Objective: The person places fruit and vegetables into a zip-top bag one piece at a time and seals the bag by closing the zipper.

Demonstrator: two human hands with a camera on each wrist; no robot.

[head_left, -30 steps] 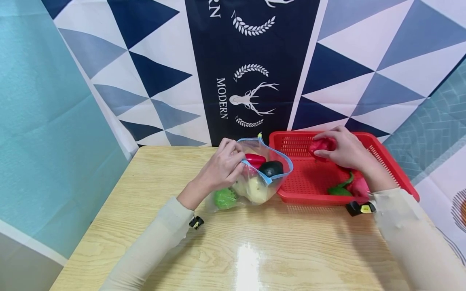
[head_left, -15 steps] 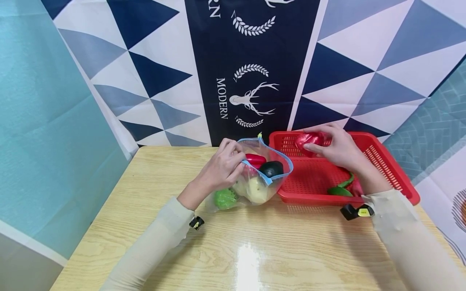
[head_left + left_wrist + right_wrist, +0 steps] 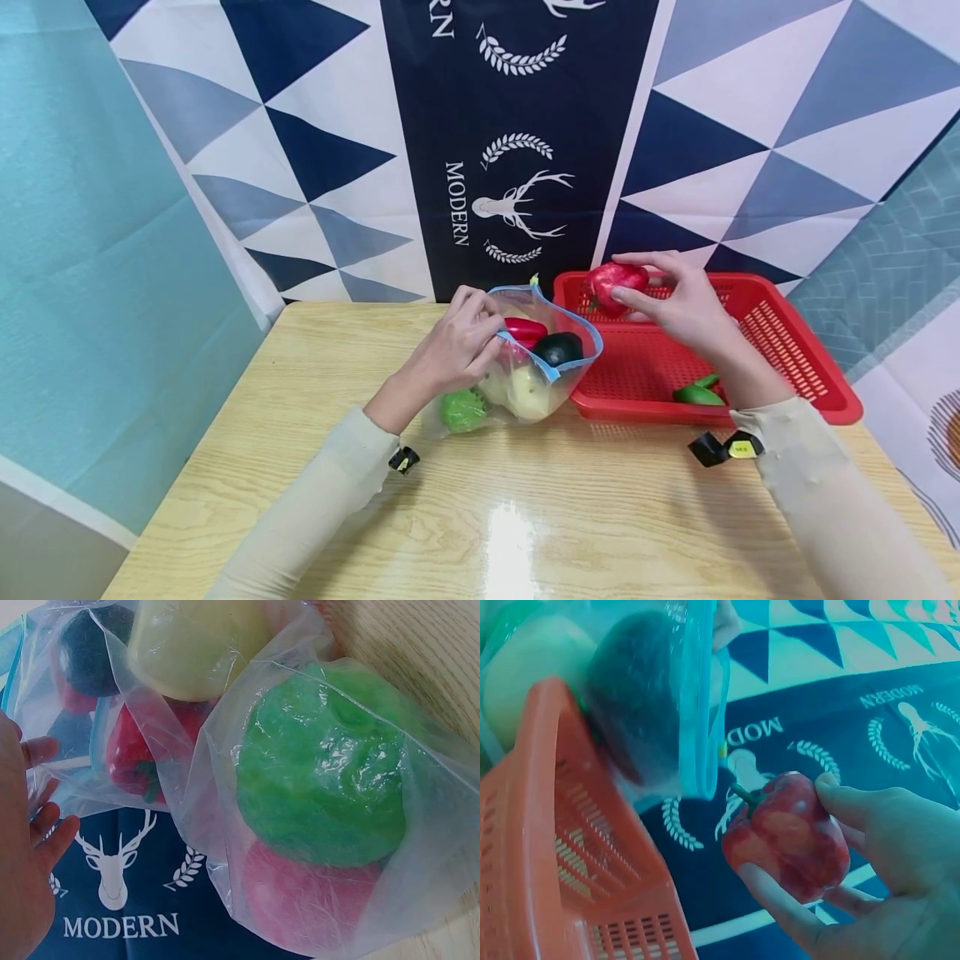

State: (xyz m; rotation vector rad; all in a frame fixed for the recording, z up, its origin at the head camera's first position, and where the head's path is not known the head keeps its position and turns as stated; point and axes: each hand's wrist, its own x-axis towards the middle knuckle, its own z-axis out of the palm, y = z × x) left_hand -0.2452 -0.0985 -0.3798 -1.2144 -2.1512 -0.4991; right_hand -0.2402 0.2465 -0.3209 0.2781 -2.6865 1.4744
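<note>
Clearly, in the head view, the left hand [image 3: 471, 333] pinches the blue-edged rim of the transparent bag [image 3: 558, 389], its fingers curled together. The right hand [image 3: 678, 304] holds the red bell pepper [image 3: 617, 287] clamped between thumb and fingers, over the far left part of the red basket [image 3: 637, 367], just beside the mouth of the bag. Inside the bag are a red thing [image 3: 525, 329], a dark roundish one [image 3: 558, 348], a pale one [image 3: 529, 396] and a green one [image 3: 462, 408]. One green piece [image 3: 697, 395] lies in the basket. On the dark band of the patterned cloth [image 3: 442, 125], the word "MODERN" is written sideways, next to a white deer head; higher up, only the letters "RN" enter the view. A black device [image 3: 741, 448] by the right cuff has a yellow label, too small for me to read.

In the left wrist view, "MODERN" stands upright below the deer head. A pink thing [image 3: 311, 900] sits under the green one in the bag.

In the right wrist view, the pepper shows its green stem, apart from bag and basket; one "MODERN" is tilted, and a nearer one is readable only partly.
</note>
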